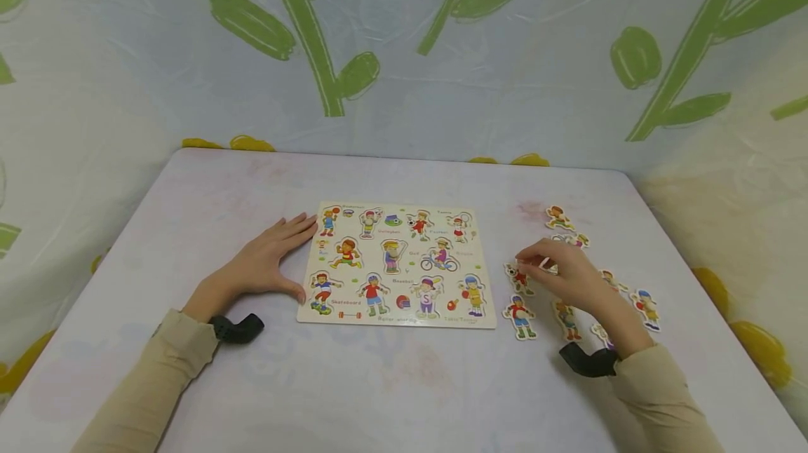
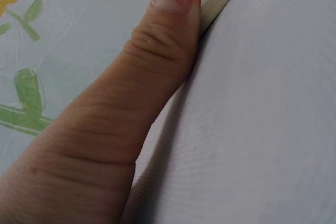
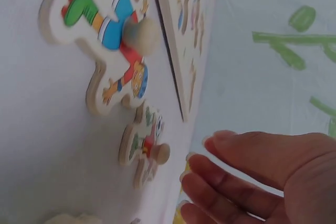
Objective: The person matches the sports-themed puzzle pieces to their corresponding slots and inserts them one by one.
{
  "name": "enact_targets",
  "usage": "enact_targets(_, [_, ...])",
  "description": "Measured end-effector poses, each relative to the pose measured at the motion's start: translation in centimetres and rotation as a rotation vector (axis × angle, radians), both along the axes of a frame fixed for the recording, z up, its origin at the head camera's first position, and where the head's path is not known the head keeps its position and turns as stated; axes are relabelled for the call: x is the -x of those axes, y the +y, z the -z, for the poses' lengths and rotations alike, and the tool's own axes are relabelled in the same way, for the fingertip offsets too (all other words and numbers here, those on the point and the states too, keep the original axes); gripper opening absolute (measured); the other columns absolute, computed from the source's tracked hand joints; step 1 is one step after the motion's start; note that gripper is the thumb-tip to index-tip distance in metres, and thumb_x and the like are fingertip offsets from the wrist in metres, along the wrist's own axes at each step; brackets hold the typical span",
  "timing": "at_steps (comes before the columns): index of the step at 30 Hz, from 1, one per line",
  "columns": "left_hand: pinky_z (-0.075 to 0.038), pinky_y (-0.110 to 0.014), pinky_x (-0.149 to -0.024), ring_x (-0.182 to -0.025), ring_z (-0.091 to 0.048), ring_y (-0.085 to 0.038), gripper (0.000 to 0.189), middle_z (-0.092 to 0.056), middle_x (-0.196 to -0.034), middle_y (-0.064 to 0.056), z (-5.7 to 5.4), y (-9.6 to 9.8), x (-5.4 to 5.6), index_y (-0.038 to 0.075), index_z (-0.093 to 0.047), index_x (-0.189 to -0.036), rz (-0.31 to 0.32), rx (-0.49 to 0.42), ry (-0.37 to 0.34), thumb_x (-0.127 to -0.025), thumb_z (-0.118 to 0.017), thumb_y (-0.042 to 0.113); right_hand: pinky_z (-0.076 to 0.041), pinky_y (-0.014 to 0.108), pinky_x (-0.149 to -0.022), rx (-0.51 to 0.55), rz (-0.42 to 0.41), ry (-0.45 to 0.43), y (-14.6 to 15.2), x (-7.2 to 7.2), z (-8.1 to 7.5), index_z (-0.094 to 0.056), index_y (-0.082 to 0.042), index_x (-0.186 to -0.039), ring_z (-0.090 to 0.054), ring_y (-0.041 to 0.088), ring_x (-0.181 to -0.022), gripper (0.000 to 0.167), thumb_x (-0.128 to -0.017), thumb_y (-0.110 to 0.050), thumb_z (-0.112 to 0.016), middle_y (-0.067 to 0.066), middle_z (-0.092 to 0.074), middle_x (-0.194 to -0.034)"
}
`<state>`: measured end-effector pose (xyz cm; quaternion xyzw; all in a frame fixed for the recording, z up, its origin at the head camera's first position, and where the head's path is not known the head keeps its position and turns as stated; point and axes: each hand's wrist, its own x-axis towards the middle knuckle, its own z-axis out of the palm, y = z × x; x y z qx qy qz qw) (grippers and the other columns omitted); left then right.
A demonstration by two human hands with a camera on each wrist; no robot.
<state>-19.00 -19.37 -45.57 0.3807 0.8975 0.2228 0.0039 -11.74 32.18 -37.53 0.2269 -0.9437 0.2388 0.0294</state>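
Loosely parted, empty right fingers [image 3: 226,179] beside a footballer piece [image 1: 520,280]; splayed left fingers [image 1: 293,232] touching the board [image 1: 369,264].

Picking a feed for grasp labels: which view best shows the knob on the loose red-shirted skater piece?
Right wrist: the knob stands out large on the skater piece, though a bit soft. Head shows the piece whole but small, its knob hard to make out. Left wrist shows neither.
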Motion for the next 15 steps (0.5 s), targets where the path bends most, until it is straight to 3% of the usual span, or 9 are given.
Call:
enact_targets(8, [-0.012, -0.053, -0.122, -0.150, -0.016, -0.037, 0.131, -0.024, -0.163, -0.013, 0.1, -0.1, 0.0, 0.001, -0.031, -0.154, 0.001, -0.008, 0.002, -0.057, -0.081, 0.072, -0.050, 0.025, -0.062, -0.044, 0.082, -0.110, 0.7, 0.4, -0.1, -0.074, -0.001, -0.098, -0.054, 0.015, -0.074, 0.011, -0.088, -0.005, -0.074, 0.000, -0.065, -0.084])
enact_targets(15, [-0.011, -0.051, -0.122, -0.150, -0.015, -0.035, 0.130, -0.023, -0.163, -0.012, 0.0, 0.0, 0.0, 0.001, -0.030, -0.154, -0.002, -0.001, -0.008, -0.058, -0.081, 0.071, -0.051, 0.027, -0.064, -0.075, 0.150, -0.254, 0.0, 1.1, 0.2, -0.073, 0.000, -0.098, -0.054, 0.018, -0.075, 0.013, -0.086, -0.006, -0.074, 0.003, -0.065, -0.085])
